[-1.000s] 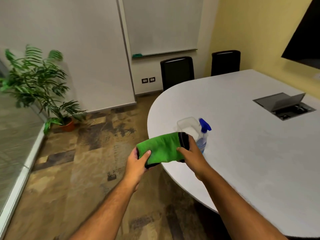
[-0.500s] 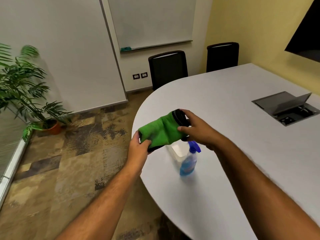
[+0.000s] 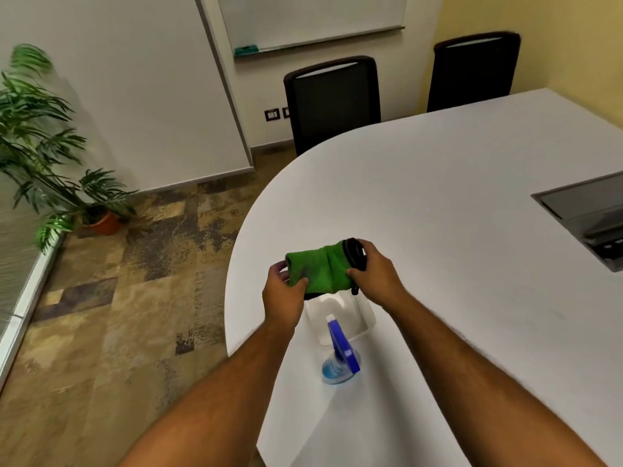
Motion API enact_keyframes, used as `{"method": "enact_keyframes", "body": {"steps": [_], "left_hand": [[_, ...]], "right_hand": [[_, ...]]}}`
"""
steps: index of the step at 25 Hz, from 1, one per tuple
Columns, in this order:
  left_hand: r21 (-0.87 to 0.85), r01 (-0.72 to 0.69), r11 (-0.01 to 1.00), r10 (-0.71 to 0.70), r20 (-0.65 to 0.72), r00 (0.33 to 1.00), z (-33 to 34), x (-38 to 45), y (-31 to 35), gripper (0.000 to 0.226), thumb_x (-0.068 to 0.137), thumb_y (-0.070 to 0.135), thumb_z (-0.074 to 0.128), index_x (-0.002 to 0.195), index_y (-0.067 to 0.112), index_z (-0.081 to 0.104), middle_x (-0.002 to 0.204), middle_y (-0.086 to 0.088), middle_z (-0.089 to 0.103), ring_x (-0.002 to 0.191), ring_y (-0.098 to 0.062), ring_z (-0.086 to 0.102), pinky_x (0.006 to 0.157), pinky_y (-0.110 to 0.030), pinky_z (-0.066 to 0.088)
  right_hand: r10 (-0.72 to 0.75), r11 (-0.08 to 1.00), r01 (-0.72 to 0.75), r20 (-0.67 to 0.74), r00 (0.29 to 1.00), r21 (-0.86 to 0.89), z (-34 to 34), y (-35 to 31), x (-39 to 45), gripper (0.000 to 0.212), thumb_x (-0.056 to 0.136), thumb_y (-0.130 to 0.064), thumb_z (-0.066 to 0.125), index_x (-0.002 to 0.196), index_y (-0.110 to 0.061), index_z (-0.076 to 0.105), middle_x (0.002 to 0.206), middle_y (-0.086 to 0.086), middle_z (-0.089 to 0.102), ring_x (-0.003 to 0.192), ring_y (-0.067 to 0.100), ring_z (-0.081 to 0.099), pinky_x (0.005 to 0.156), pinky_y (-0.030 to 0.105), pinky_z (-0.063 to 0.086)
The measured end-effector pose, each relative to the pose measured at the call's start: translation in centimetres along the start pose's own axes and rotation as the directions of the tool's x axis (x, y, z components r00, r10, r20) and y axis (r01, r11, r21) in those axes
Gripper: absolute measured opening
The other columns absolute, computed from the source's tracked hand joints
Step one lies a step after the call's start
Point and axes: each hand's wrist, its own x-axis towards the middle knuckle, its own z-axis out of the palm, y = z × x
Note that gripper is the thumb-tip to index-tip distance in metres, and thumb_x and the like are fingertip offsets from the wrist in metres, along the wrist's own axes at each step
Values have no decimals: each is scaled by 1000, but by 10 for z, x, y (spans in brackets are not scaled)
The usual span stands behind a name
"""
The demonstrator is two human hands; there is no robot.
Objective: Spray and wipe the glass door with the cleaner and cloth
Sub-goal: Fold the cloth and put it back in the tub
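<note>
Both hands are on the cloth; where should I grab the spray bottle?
Take the spray bottle by its neck just under the blue trigger head, coming from above. It stands upright on the white table, just nearer than the clear container, so keep clear of that.

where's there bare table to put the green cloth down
The white table is bare from the hands out to the two black chairs, and right toward the hatch. Also bare beside the right forearm. Crowded: the near edge, where the spray bottle and clear tub sit under the green cloth.

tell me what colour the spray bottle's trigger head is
Blue, on the spray bottle standing on the table; head view.
</note>
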Motion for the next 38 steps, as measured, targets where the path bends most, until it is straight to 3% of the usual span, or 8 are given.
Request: {"method": "enact_keyframes", "body": {"steps": [5,11,14,17,21,25,28,38], "left_hand": [[299,101,949,-156,164,974,17,17,-35,78,93,21,81,160,18,41,158,-9,55,140,-31,57,115,-48,52],[429,-131,894,36,223,974,-9,-18,-57,56,94,10,76,144,27,56,147,3,58,136,-19,57,106,-31,52],[509,-269,818,30,428,903,-23,-54,-77,69,88,-2,74,124,52,49,136,13,56,127,-11,57,98,-19,51],[539,-355,764,-53,600,798,-19,-82,-97,72,85,18,85,136,48,44,135,18,51,125,-8,55,99,-16,44],[467,-314,827,28,523,852,-3,-97,-99,60,85,37,87,138,32,58,128,14,61,116,-10,60,99,-23,50],[289,-419,861,211,546,811,-15,-99,-74,55,82,54,84,125,69,52,120,42,61,117,-5,63,93,-15,54],[166,-488,857,357,491,794,-18,-94,-42,54,82,69,75,129,71,50,127,44,59,121,-4,61,89,-9,51],[349,-384,855,242,386,890,22,-38,-58,40,86,36,87,121,33,70,112,17,72,106,-12,68,85,-19,55]], "right_hand": [[75,987,-51,156,985,-153,27,36,26,81,96,-10,72,167,-14,32,159,17,54,142,37,55,118,42,45],[-89,983,108,129,988,-148,16,70,-15,57,90,0,72,143,-21,64,138,2,65,122,20,64,101,23,45],[-95,959,175,329,940,-223,13,85,-57,66,83,10,66,131,-35,67,129,-17,57,116,7,57,100,24,52],[-81,929,255,527,846,-267,16,82,-90,61,83,-3,80,135,-32,66,138,-12,59,126,9,53,103,21,47],[-11,954,167,530,848,-248,16,60,-108,55,90,-33,85,140,-23,63,140,-2,65,124,18,62,102,30,53],[-90,960,213,524,847,-179,-18,40,-104,50,88,-36,86,133,-29,67,126,-14,66,111,11,62,86,16,50],[-177,958,260,465,868,-122,-44,20,-94,46,85,-39,87,128,-36,70,121,-21,67,107,4,62,78,10,47],[-131,979,169,293,947,-111,4,39,-48,43,90,-20,85,131,-17,74,127,3,73,109,18,64,92,32,56]]}}
